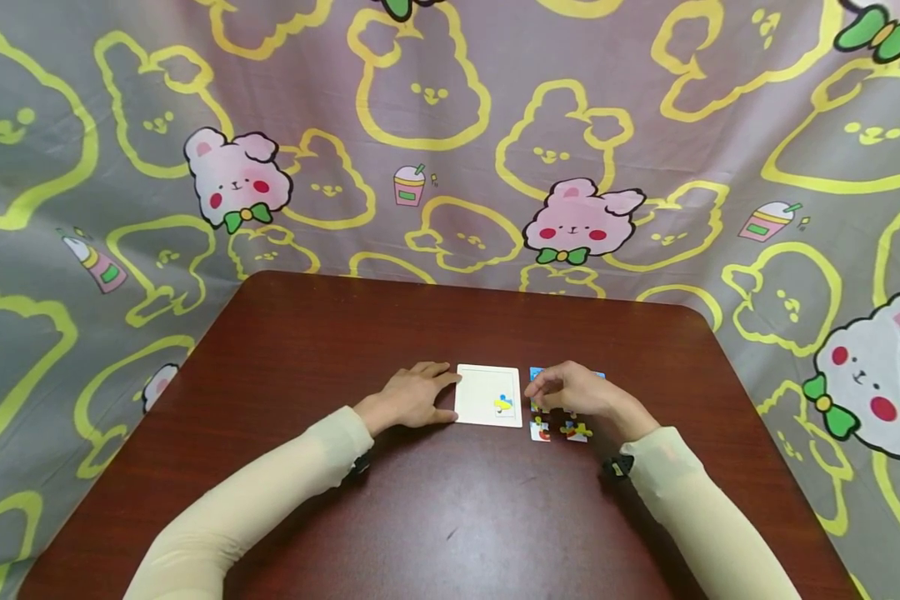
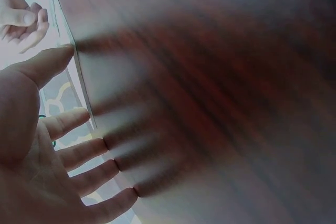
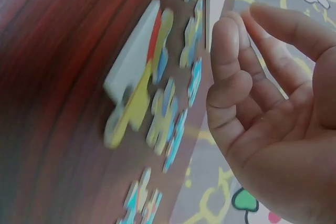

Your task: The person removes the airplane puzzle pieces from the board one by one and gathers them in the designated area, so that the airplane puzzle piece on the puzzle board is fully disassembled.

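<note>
A square white puzzle tray (image 1: 476,392) lies on the table with one yellow and blue jigsaw piece (image 1: 503,405) at its lower right. My left hand (image 1: 411,398) rests flat at the tray's left side, fingers spread, with thumb and fingertips right at its edge. Just right of the tray, my right hand (image 1: 576,390) is over a group of loose jigsaw pieces. In the right wrist view its fingers bend loosely toward the thumb, and nothing shows between them. A white, red and yellow piece (image 3: 137,77) lies among the loose pieces there. The hand hides several of them in the head view.
The brown table (image 1: 450,500) has rounded far corners. Behind it and at its sides hangs a patterned curtain (image 1: 450,158) with rabbit drawings. Two loose pieces sit at the group's near side, a red and white piece (image 1: 540,430) and a yellow one (image 1: 576,431).
</note>
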Demonstrator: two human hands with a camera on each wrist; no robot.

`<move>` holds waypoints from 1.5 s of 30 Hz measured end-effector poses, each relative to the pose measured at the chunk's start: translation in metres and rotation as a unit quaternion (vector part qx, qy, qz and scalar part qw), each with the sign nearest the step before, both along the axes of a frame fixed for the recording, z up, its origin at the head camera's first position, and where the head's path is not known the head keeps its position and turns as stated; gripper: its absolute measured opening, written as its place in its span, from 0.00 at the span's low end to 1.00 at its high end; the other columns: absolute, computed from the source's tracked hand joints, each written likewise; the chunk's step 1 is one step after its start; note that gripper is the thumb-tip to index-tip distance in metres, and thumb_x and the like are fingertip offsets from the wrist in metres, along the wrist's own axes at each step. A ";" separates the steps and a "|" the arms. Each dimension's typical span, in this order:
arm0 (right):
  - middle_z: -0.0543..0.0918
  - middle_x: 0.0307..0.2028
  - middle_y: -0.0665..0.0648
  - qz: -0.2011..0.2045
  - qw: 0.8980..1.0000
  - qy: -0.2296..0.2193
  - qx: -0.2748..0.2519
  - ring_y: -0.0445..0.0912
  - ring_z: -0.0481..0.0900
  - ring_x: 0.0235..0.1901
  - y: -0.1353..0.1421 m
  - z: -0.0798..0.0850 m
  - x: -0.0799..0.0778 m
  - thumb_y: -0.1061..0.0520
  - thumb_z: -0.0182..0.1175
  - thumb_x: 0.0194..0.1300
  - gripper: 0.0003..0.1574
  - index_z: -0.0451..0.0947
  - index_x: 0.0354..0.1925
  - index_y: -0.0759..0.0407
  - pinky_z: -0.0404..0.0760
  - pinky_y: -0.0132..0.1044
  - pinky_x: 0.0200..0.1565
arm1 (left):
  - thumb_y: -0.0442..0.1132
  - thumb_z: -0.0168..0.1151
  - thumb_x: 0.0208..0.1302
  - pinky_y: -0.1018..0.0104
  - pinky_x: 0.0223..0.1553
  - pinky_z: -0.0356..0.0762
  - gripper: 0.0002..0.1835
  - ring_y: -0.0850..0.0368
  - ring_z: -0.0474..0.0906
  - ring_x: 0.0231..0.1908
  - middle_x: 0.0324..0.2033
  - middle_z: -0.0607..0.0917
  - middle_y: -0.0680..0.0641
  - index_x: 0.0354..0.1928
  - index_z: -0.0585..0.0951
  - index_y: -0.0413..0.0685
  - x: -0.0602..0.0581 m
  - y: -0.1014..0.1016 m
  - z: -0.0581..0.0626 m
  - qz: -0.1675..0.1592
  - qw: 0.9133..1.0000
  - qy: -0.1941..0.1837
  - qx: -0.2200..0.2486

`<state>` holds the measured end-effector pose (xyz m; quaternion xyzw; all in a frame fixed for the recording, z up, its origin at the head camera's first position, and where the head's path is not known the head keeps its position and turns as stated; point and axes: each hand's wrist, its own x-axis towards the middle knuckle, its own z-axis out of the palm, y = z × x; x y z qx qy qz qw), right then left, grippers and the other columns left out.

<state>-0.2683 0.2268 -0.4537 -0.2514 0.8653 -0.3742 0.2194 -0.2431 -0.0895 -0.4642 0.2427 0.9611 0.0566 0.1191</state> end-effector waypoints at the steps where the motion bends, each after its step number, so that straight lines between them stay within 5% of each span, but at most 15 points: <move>1: 0.89 0.39 0.60 0.001 1.000 0.005 -0.002 0.43 0.84 0.36 -0.003 0.000 0.000 0.64 0.65 0.62 0.11 0.86 0.44 0.62 0.82 0.36 0.37 | 0.65 0.60 0.64 0.41 0.67 0.67 0.39 0.46 0.59 0.75 0.76 0.63 0.47 0.74 0.65 0.63 0.000 0.000 0.000 0.000 1.000 0.000 0.000; 7: 0.90 0.38 0.57 0.016 0.999 0.039 0.002 0.42 0.84 0.37 -0.020 -0.001 -0.003 0.62 0.67 0.62 0.10 0.86 0.43 0.60 0.80 0.32 0.36 | 0.65 0.60 0.64 0.40 0.67 0.67 0.39 0.46 0.59 0.75 0.76 0.63 0.47 0.74 0.65 0.63 0.000 0.000 0.001 0.001 1.000 0.000 0.001; 45: 0.87 0.34 0.55 0.008 1.000 -0.001 -0.005 0.40 0.80 0.34 -0.040 -0.011 -0.007 0.67 0.63 0.60 0.13 0.86 0.43 0.59 0.78 0.32 0.35 | 0.65 0.61 0.64 0.40 0.67 0.66 0.39 0.46 0.59 0.75 0.76 0.63 0.47 0.74 0.66 0.63 -0.002 0.003 0.003 0.008 1.000 -0.004 0.003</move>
